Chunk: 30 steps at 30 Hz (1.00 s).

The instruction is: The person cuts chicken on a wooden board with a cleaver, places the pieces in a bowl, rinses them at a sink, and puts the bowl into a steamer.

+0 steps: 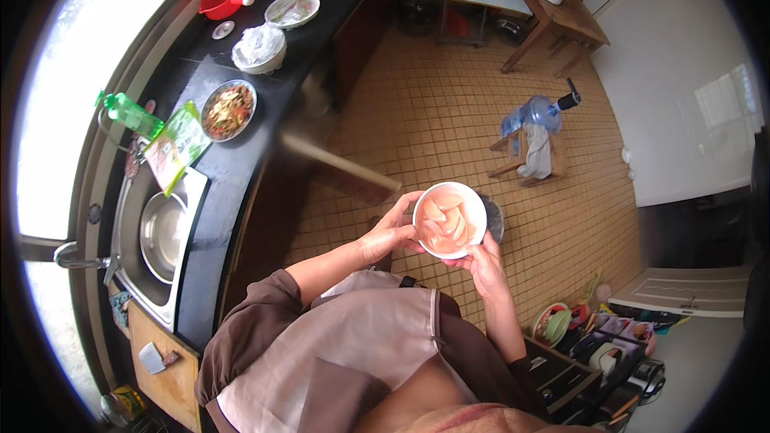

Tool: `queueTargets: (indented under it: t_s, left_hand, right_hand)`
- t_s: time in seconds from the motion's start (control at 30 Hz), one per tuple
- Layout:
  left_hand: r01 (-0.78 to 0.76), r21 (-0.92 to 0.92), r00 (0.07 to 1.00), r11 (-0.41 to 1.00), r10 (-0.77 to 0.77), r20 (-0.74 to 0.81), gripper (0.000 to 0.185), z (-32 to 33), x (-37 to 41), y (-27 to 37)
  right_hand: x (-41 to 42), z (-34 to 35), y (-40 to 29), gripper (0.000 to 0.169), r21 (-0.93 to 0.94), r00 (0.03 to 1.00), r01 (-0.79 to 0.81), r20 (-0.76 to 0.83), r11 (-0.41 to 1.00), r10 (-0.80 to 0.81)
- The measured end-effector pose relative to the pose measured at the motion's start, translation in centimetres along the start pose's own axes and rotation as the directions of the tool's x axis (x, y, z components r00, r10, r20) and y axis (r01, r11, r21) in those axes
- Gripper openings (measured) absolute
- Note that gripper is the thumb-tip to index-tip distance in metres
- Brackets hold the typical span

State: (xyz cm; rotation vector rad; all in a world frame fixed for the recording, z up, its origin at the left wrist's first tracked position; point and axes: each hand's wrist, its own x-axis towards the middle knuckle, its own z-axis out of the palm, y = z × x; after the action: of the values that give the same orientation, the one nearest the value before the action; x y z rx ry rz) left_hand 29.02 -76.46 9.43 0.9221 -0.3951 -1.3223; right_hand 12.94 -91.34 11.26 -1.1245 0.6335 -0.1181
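A white bowl (483, 216) is held out in front of me between both hands, above the tiled floor. Pale orange-pink slices (446, 222) of some food lie in it, seemingly in liquid. My left hand (391, 227) grips the bowl's left side, thumb near the rim and fingers partly hidden beneath. From the lower right, my right hand (486, 266) clasps the bowl, its thumb at the rim. Partly covered by the bowl, a dark round container (494, 222) is beyond it, lower down.
An open cabinet door (346, 169) juts from the black counter (225, 192) at left. The counter carries a food-filled bowl (229, 110), a sink (180, 288), and a cleaver (151, 358) on a cutting board (174, 394). A stool (510, 165) with a water jug (538, 114) stands at right.
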Motion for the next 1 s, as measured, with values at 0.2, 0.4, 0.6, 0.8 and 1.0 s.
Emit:
queueTargets:
  t_s: [0.2, 0.4, 0.6, 0.8, 1.0]
  left_hand:
    - [-0.078, 0.001, 0.996, 0.997, 0.078, 0.047, 0.069, -1.3, 5.8, 5.0]
    - [-0.068, -0.058, 0.976, 0.996, 0.054, -0.213, 0.080, -4.7, 8.2, 6.9]
    - [0.154, 0.159, 0.746, 0.975, -0.009, -0.666, 0.062, -10.0, 8.9, 2.5]
    - [0.109, 0.048, 0.451, 0.993, -0.007, -0.893, 0.049, -11.2, 10.7, -0.8]
    - [0.059, -0.073, 0.158, 0.996, -0.082, -0.984, 0.043, -10.9, 13.4, -2.2]
  right_hand:
    - [6.4, -1.5, -4.7, 0.038, 0.000, 0.999, 0.026, -0.044, 1.000, -0.026]
    - [13.7, -1.8, -9.3, 0.041, 0.004, 0.997, -0.038, 0.065, 0.999, 0.037]
    - [22.2, -1.8, -14.0, 0.041, -0.082, 0.977, -0.081, 0.191, 0.993, 0.096]
    - [32.2, -2.8, -17.9, 0.037, -0.132, 0.922, -0.152, 0.339, 0.980, 0.189]
    - [41.7, -5.1, -22.9, 0.039, -0.227, 0.865, -0.144, 0.443, 0.963, 0.233]
